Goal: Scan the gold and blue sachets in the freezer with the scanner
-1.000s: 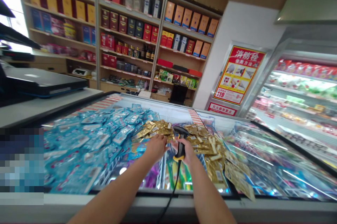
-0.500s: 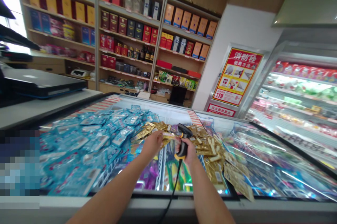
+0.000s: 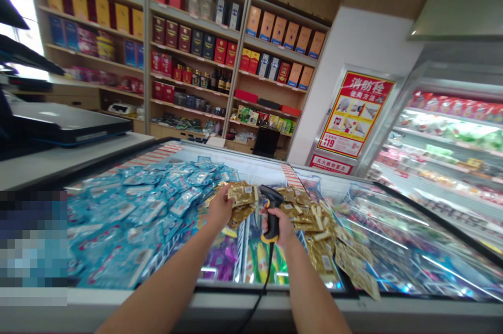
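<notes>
My left hand (image 3: 220, 206) is closed on the edge of a gold foil packet (image 3: 243, 196), whose printed label faces up. More gold packets lie under and around it. In my right hand (image 3: 283, 225) is a black and yellow barcode scanner (image 3: 272, 219), its fingers wrapped round the handle. The scanner's head sits just right of the held packet, apart from it. From the handle's base a black cable (image 3: 267, 276) runs down over the front edge. Right of the scanner spreads a pile of gold packets (image 3: 320, 234). A large heap of blue packets (image 3: 149, 198) lies to the left.
Both heaps rest on the glass top of a chest freezer (image 3: 259, 166), with colourful packs visible through it. At left stands a counter (image 3: 118, 145) with a flat dark device (image 3: 70, 119). Shelves of boxes (image 3: 188, 43) line the back, and a lit display fridge (image 3: 451, 151) is at right.
The gold packet in my left hand has turned from nearly edge-on to showing its broad face, and sits slightly higher. The scanner has shifted a little with my right hand.
</notes>
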The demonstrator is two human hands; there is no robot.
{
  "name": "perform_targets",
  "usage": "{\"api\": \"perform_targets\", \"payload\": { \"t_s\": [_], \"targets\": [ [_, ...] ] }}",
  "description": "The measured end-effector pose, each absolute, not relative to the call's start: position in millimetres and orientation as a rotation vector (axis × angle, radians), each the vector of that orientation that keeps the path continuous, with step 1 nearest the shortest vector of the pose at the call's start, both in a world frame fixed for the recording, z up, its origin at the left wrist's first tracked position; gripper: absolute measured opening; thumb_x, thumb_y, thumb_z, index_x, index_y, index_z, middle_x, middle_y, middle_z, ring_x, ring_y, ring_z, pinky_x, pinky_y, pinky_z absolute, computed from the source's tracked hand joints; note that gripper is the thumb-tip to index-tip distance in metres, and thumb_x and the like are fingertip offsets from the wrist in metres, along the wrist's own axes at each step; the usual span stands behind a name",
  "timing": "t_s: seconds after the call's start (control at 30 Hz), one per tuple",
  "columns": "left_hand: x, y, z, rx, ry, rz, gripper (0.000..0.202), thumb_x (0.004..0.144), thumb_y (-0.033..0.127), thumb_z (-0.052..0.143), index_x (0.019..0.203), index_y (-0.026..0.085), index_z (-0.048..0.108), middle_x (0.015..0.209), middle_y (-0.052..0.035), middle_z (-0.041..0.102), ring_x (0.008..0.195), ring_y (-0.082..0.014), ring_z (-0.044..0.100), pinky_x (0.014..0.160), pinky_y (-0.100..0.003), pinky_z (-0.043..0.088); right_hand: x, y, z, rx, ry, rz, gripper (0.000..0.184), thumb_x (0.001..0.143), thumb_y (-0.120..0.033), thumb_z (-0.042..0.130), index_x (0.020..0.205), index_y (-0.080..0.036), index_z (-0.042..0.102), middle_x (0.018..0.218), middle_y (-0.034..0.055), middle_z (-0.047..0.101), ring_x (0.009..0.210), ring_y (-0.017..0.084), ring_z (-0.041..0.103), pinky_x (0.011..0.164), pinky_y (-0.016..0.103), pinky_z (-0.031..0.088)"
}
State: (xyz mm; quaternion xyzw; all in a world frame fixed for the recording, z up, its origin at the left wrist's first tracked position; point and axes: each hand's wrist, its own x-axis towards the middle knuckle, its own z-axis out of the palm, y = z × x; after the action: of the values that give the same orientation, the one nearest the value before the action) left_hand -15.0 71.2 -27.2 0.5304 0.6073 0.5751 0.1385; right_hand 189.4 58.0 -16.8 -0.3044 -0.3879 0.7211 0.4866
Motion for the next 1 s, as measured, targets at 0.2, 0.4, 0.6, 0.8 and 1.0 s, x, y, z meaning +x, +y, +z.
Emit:
{"api": "perform_targets", "payload": {
  "t_s": [0.2,0.4,0.6,0.8,1.0],
  "targets": [
    [-23.9,77.2,-34.6,1.425,1.675,1.688,0.048,0.076,0.012,0.054,0.124,0.014,0.053,0.113,-0.0083,0.066,0.101,-0.0196,0.062,0.09,-0.032,0.047,188.4,55.3,-18.2,-0.776,-1.085,1.778,0.024,0.065,-0.034,0.058,0.078,-0.014,0.057,0.047,-0.0008,0.055,0.034,0.011,0.045,0.035,0.021,0.032],
    [-23.1,77.1,-34.5,1.447,1.672,1.657,0.048,0.077,0.014,0.053,0.125,0.016,0.052,0.109,-0.0074,0.068,0.102,-0.0199,0.062,0.09,-0.033,0.048,187.0,59.9,-24.3,-0.695,-1.059,1.772,0.024,0.063,-0.029,0.06,0.082,-0.016,0.056,0.065,0.0001,0.064,0.034,0.01,0.048,0.033,0.022,0.033],
    [-17.4,72.9,-32.0,1.624,1.622,1.494,0.045,0.078,0.022,0.051,0.123,0.016,0.055,0.101,-0.0063,0.07,0.092,-0.0196,0.065,0.082,-0.03,0.049,185.4,60.4,-23.6,-0.692,-0.978,1.761,0.025,0.062,-0.028,0.063,0.083,-0.016,0.057,0.069,0.0004,0.065,0.04,0.011,0.052,0.036,0.021,0.036],
    [-3.1,54.8,-18.2,2.203,1.717,0.952,0.026,0.083,0.028,0.048,0.099,0.024,0.068,0.095,-0.004,0.07,0.092,-0.02,0.063,0.08,-0.028,0.044,185.2,61.5,-24.8,-0.791,-0.889,1.859,0.027,0.061,-0.027,0.065,0.084,-0.014,0.061,0.078,0.0084,0.069,0.068,0.02,0.067,0.056,0.027,0.05],
    [-12.6,34.7,-4.3,2.266,2.193,0.629,0.037,0.072,0.049,0.06,0.096,0.021,0.064,0.101,-0.0099,0.066,0.097,-0.0274,0.059,0.08,-0.035,0.044,188.3,76.0,-27.0,-0.862,-0.731,1.584,0.022,0.057,-0.023,0.068,0.076,-0.014,0.062,0.08,0.0082,0.07,0.08,0.02,0.066,0.064,0.025,0.052]
  ]
}}
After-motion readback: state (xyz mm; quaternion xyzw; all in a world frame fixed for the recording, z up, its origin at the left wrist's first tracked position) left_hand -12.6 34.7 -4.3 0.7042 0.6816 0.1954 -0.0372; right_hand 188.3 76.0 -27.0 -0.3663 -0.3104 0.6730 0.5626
